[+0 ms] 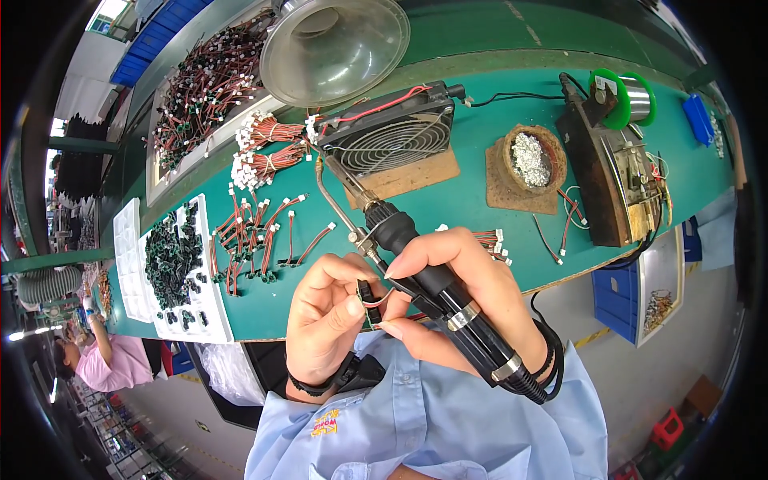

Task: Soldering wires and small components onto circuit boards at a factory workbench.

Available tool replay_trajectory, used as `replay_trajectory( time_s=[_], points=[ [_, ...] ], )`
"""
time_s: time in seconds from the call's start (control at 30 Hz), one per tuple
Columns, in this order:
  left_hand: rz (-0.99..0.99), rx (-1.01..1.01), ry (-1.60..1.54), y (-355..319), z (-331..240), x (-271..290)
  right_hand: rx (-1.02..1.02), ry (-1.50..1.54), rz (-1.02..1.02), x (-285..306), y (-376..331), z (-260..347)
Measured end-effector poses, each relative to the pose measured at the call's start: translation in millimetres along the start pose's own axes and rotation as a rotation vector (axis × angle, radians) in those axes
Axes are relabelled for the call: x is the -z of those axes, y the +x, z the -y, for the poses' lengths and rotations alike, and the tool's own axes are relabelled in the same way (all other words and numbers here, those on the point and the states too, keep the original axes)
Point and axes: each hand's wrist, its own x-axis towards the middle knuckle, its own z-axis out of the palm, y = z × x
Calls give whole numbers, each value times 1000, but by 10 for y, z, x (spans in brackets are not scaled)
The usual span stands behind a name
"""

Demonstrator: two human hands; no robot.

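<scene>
My left hand [320, 324] pinches a small black part with a green circuit board edge [368, 301] between thumb and fingers, just beyond the front edge of the bench. In my right hand [480, 292] lies a black soldering iron [434, 282], its tip pointing away to the upper left, toward the fan. A thin metal solder feed tube [336, 202] runs along the iron. The right thumb and fingertips also reach the thin wires [383, 301] at the small part. Fingers hide where those wires meet the board.
On the green bench stand a fan [392, 140], a bowl of solder bits [530, 160] and a solder feeder with a spool [616, 100]. Wired parts [252, 236] lie left, beside a white tray [216, 308] of black parts. A clear fume hood [336, 60] hangs above. A co-worker [120, 364] sits far left.
</scene>
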Motion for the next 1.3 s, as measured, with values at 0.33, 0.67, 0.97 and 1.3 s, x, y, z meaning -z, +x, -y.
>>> replay_trajectory(
  time_s=[0.33, 0.67, 0.97, 1.3],
  points=[
    [-8, 12, 11, 6, -15, -14, 17, -32, 7, 7, 5, -17],
    [-2, 35, -25, 6, -4, -4, 15, -8, -7, -11, 3, -38],
    [-38, 35, -42, 22, 14, -27, 63, 6, -47, -55, -8, -77],
    [-42, -39, 15, 15, 6, -65, 129, -24, -57, -40, 10, -104]
  ],
)
